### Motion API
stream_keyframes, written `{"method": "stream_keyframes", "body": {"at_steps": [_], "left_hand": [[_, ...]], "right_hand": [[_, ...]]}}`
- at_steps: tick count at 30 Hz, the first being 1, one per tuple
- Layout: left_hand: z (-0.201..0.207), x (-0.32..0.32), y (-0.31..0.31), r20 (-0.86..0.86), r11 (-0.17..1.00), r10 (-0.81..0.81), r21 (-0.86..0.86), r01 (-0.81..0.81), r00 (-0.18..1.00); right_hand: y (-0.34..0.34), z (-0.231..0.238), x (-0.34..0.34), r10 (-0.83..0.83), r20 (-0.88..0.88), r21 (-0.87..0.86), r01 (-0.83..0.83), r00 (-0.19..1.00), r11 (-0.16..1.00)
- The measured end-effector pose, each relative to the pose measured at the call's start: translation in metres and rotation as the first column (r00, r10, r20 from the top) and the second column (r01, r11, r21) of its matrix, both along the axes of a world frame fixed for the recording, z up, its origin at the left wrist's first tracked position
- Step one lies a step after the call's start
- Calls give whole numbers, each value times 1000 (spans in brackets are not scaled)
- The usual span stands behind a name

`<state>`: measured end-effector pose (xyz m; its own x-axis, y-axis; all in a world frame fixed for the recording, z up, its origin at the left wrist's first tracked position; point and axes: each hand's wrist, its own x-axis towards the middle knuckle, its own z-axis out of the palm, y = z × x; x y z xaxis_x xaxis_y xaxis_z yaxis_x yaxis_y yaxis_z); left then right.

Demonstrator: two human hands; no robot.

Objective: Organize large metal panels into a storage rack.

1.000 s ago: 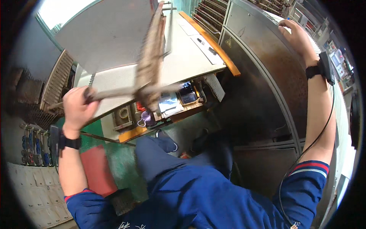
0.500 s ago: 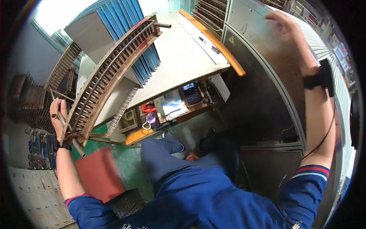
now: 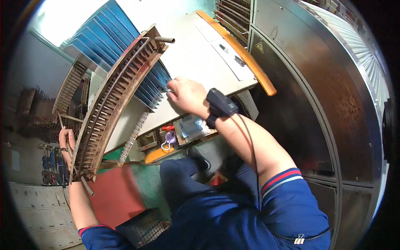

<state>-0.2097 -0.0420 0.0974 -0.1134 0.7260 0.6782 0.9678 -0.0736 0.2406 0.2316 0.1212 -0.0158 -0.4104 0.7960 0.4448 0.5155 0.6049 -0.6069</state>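
A long slotted metal rack (image 3: pixel 118 89), rusty and slatted, slants over the worktable. Upright blue plates (image 3: pixel 106 37) stand in a row behind it, and their lower corners show past its right side. At the rack's lower left end, my left hand (image 3: pixel 66 138) is closed round a thin metal bar of the frame. My right hand (image 3: pixel 186 95) is above the table beside the plates' lower right corners, its fingers curled together. A small shiny bit shows at its fingertips; whether it is a plate corner or a separate piece cannot be made out.
The pale worktable (image 3: pixel 183 54) carries papers and pens (image 3: pixel 233 56) beside an orange edge strip (image 3: pixel 239 52). Below are an open shelf with a purple bottle (image 3: pixel 169 137), and a red board (image 3: pixel 116 193) at lower left. Metal cabinets (image 3: pixel 308 83) stand on the right.
My right hand has swung left from in front of the cabinets to the blue plates, its fingers now curled. Less pale board shows beside the plates. My left hand stays on the rack.
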Motion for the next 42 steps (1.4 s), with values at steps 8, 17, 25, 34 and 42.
{"method": "stream_keyframes", "body": {"at_steps": [8,17,25,34,42], "left_hand": [[5,16,0,-39,1000,6,8,-6,999],[4,16,2,-81,998,-12,56,16,997],[-5,0,3,-11,996,-32,86,33,999],[-7,-4,4,27,994,-48,100,45,998],[-13,-5,9,103,988,-71,146,55,992]], "right_hand": [[5,4,-22,-91,41,-90,94,995,991],[4,-6,-31,-135,-129,42,141,982,989],[1,-5,-34,-182,-121,42,188,976,981],[-3,-6,-34,-229,-157,132,250,961,959],[10,-14,-32,-30,-408,129,90,912,988]]}}
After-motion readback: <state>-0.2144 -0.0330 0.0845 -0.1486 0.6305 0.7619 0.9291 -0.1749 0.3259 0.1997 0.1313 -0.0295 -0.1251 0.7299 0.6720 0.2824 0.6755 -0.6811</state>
